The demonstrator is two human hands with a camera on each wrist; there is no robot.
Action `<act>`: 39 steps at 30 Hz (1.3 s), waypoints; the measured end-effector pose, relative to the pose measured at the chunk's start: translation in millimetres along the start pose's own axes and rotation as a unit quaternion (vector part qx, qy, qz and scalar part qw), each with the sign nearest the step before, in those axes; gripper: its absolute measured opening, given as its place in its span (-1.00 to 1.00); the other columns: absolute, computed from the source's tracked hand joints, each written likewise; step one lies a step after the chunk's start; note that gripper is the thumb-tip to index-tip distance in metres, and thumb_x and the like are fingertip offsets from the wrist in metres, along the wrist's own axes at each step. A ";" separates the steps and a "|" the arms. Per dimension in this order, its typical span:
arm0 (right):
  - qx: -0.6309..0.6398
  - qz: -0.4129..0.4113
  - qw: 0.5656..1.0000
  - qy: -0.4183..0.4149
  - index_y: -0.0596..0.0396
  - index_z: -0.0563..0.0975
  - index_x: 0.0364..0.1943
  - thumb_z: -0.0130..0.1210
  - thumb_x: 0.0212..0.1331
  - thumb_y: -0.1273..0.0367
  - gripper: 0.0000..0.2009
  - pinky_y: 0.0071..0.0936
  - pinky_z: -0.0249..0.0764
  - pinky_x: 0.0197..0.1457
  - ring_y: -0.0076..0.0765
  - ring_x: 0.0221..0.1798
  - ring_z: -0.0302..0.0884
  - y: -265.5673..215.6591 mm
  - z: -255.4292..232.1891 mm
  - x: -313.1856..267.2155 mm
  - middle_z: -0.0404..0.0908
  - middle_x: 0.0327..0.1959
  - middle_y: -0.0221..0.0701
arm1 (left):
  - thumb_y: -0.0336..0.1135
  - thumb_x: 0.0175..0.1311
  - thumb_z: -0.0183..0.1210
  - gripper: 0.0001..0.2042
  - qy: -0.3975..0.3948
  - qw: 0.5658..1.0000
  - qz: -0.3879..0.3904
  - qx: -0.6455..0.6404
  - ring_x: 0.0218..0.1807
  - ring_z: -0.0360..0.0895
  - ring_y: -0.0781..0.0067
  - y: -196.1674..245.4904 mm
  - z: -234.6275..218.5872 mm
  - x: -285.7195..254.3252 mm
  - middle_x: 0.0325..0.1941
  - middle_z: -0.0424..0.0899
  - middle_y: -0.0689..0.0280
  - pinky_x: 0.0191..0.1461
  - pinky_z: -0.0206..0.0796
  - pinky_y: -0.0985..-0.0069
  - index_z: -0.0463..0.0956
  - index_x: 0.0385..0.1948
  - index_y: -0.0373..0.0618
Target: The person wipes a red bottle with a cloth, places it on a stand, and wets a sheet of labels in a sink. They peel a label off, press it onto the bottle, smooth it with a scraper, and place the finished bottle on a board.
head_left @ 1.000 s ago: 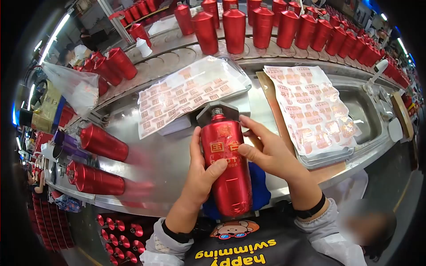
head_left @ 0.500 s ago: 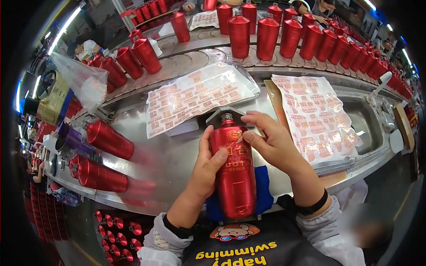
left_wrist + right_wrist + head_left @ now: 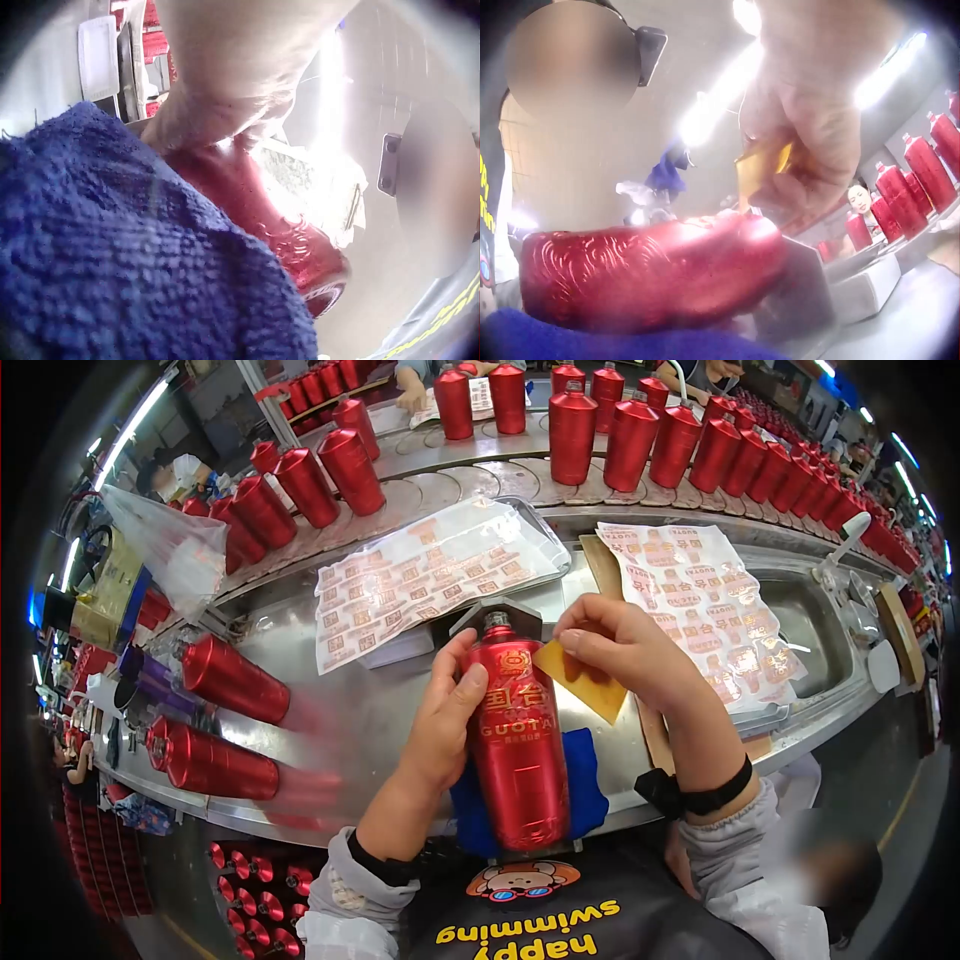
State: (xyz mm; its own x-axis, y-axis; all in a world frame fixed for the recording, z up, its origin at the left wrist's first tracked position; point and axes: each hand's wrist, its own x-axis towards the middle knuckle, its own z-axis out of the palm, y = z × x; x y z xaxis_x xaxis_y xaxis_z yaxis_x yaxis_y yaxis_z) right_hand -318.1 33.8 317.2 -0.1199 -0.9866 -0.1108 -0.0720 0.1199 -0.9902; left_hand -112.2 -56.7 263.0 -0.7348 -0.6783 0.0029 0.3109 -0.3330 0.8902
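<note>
A red metallic bottle (image 3: 520, 770) with gold lettering lies tilted over a blue cloth (image 3: 588, 780), its neck against a grey angular rest (image 3: 532, 624). My left hand (image 3: 435, 715) holds the bottle's left side near the shoulder, thumb along the edge of the label. Between thumb and fingers my right hand (image 3: 625, 650) pinches a flat yellow square scraper (image 3: 597, 688), one corner right at the bottle's shoulder. In the right wrist view the scraper (image 3: 761, 171) stands over the bottle's shoulder. The cloth (image 3: 150, 247) hides much of the left wrist view.
Printed label sheets (image 3: 420, 585) lie on a tray behind the bottle, with another sheet (image 3: 705, 610) at the right beside a sink (image 3: 825, 650). Two red bottles (image 3: 235, 680) lie on the left. More bottles (image 3: 630, 445) stand along a conveyor at the back.
My right hand has lifted off the bottle's front and turned, bringing the yellow scraper into sight. The left thumb has slid off the lettering to the side. Bottles along the conveyor have shifted.
</note>
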 end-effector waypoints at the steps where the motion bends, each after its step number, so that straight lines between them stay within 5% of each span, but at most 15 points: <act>1: 0.011 -0.014 1.000 -0.009 0.11 0.49 -0.18 0.06 0.28 0.30 -0.82 -0.73 0.31 -0.39 -0.71 -0.41 0.43 0.6 1.2 4.1 0.57 -0.38 -0.50 | -0.19 0.41 0.02 -0.43 0.007 1.000 0.009 -0.001 0.24 0.34 0.40 0.0 -1.4 0.2 0.26 0.31 0.11 0.27 0.26 0.45 0.03 0.34 -0.25; 8: 0.021 -0.084 0.993 -0.075 0.15 0.49 -0.13 0.09 0.28 0.31 -0.79 -0.64 0.39 -0.14 -0.65 -0.21 0.46 -7.6 8.4 7.0 0.56 -0.27 -0.47 | -0.39 0.28 0.06 -0.60 -0.072 0.938 0.083 0.329 0.18 0.36 0.46 23.6 -11.5 9.1 0.20 0.42 0.19 0.30 0.13 0.47 0.34 0.17 -0.21; 9: 0.015 -0.087 0.993 -0.078 0.18 0.49 -0.12 0.06 0.29 0.36 -0.81 -0.58 0.42 -0.05 -0.61 -0.14 0.48 -9.1 8.5 4.1 0.56 -0.23 -0.43 | -0.40 0.24 0.09 -0.71 -0.045 0.893 0.201 0.399 0.16 0.36 0.45 23.2 -7.3 12.0 0.23 0.40 0.13 0.32 0.07 0.46 0.47 0.01 -0.16; 13: -0.019 -0.175 0.984 -0.001 0.19 0.48 0.01 -0.01 0.30 0.48 -0.77 -0.53 0.45 0.01 -0.48 -0.07 0.52 -9.3 8.8 -8.0 0.56 -0.03 -0.29 | -0.39 0.12 0.18 -0.90 -0.027 0.872 0.214 0.438 0.24 0.26 0.03 33.1 4.4 10.4 0.21 0.42 -0.02 0.35 -0.01 0.21 0.56 -0.34 -0.12; 16: -0.249 -0.306 0.919 0.006 0.09 0.49 0.08 0.03 0.22 0.55 -0.67 -0.54 0.50 -0.06 -0.47 -0.04 0.53 -14.4 7.2 -15.3 0.41 0.23 -0.19 | -0.39 0.13 0.17 -0.89 -0.028 0.810 0.289 0.509 0.27 0.24 -0.01 43.6 11.4 4.8 0.20 0.42 -0.03 0.36 -0.02 0.19 0.56 -0.32 -0.12; 19: -0.313 -0.364 0.876 0.040 0.12 0.54 -0.20 0.20 0.11 0.48 -0.83 -0.50 0.50 -0.22 -0.28 -0.15 0.56 -16.7 25.6 -13.2 0.49 0.11 -0.17 | -0.39 0.13 0.15 -0.89 -0.033 0.782 0.309 0.540 0.29 0.21 -0.04 54.2 25.5 -3.2 0.19 0.43 -0.05 0.35 0.00 0.18 0.57 -0.34 -0.14; 22: -0.339 -0.370 0.863 0.054 0.15 0.50 -0.34 0.21 0.13 0.44 -0.88 -0.44 0.49 -0.25 -0.30 -0.16 0.55 -23.1 14.5 -15.6 0.54 -0.03 -0.21 | -0.33 0.17 0.17 -0.73 0.014 0.878 0.208 0.430 0.28 0.25 0.01 43.4 25.6 -13.5 0.17 0.43 -0.01 0.36 0.00 0.19 0.49 -0.11 -0.15; 24: -0.347 -0.309 0.883 0.068 0.15 0.51 -0.33 0.21 0.14 0.44 -0.89 -0.43 0.48 -0.20 -0.32 -0.16 0.55 -36.0 0.3 -22.3 0.55 -0.04 -0.22 | -0.27 0.21 0.18 -0.61 0.078 0.906 0.203 0.362 0.27 0.30 0.08 20.9 15.8 -20.2 0.15 0.44 0.04 0.35 0.05 0.21 0.38 0.06 -0.16; 25: -0.343 -0.367 0.859 0.102 0.15 0.52 -0.31 0.18 0.17 0.43 -0.90 -0.51 0.44 -0.18 -0.41 -0.18 0.53 -24.5 -20.6 -13.8 0.55 -0.04 -0.25 | -0.23 0.23 0.18 -0.53 0.120 0.911 0.212 0.334 0.25 0.33 0.12 8.7 10.0 -21.2 0.14 0.44 0.07 0.35 0.09 0.22 0.32 0.14 -0.16; 26: -0.371 -0.331 0.861 0.107 0.14 0.52 -0.28 0.18 0.20 0.39 -0.88 -0.59 0.42 -0.18 -0.52 -0.20 0.50 -25.4 -42.1 -10.6 0.55 -0.01 -0.32 | -0.20 0.24 0.18 -0.49 0.097 0.957 0.146 0.230 0.23 0.36 0.16 -0.2 7.8 -20.0 0.15 0.44 0.09 0.32 0.15 0.24 0.25 0.18 -0.17; 28: -0.287 -0.149 0.939 0.116 0.07 0.53 -0.24 0.15 0.24 0.28 -0.83 -0.65 0.38 -0.27 -0.72 -0.30 0.41 -31.0 -74.5 -2.8 0.53 -0.31 -0.60 | -0.13 0.27 0.17 -0.39 0.057 0.998 0.010 0.010 0.17 0.42 0.23 -14.5 7.2 -22.2 0.15 0.42 0.12 0.27 0.26 0.27 0.11 0.26 -0.17; 29: -0.304 -0.109 0.937 0.136 0.02 0.53 -0.26 0.15 0.25 0.22 -0.82 -0.67 0.35 -0.34 -0.73 -0.36 0.37 -24.1 -92.8 6.2 0.47 -0.44 -0.66 | -0.11 0.28 0.16 -0.49 0.031 0.999 -0.025 -0.035 0.01 0.54 0.34 -10.7 10.9 -18.6 0.03 0.51 0.17 0.06 0.46 0.35 0.25 0.15 -0.19; 32: -0.341 -0.015 0.925 0.166 0.02 0.50 -0.34 0.13 0.21 0.18 -0.78 -0.57 0.34 -0.42 -0.67 -0.43 0.34 7.7 -137.6 35.0 0.43 -0.49 -0.62 | -0.10 0.27 0.16 -0.58 -0.067 0.985 -0.113 -0.114 -0.17 0.60 0.44 -5.8 7.1 -5.9 -0.14 0.59 0.25 -0.11 0.52 0.42 0.36 0.03 -0.17; 34: -0.387 0.010 0.900 0.201 0.03 0.48 -0.40 0.14 0.16 0.16 -0.76 -0.54 0.32 -0.48 -0.65 -0.45 0.31 44.4 -165.9 56.7 0.39 -0.52 -0.60 | -0.11 0.26 0.16 -0.65 -0.034 0.981 -0.132 -0.137 -0.30 0.60 0.53 -8.6 6.1 -9.1 -0.29 0.61 0.34 -0.21 0.51 0.50 0.43 -0.07 -0.14; 39: -0.387 -0.038 0.901 0.192 0.03 0.51 -0.28 0.15 0.19 0.21 -0.79 -0.60 0.32 -0.40 -0.69 -0.43 0.30 30.1 -143.4 46.2 0.37 -0.49 -0.63 | -0.11 0.16 0.24 -0.44 0.000 0.978 -0.094 -0.186 -0.14 0.56 0.50 38.1 4.8 -59.4 -0.08 0.54 0.27 -0.09 0.48 0.46 0.29 0.15 -0.16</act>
State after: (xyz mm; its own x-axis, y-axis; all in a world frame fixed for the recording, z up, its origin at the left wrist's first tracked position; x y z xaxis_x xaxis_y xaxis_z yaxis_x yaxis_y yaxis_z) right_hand -467.8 7.7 294.5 -0.4082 -0.9021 0.1396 -0.7462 0.2416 -0.6203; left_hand -59.6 -25.9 298.9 -0.7999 -0.5821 -0.1461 0.3678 -0.6678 0.6471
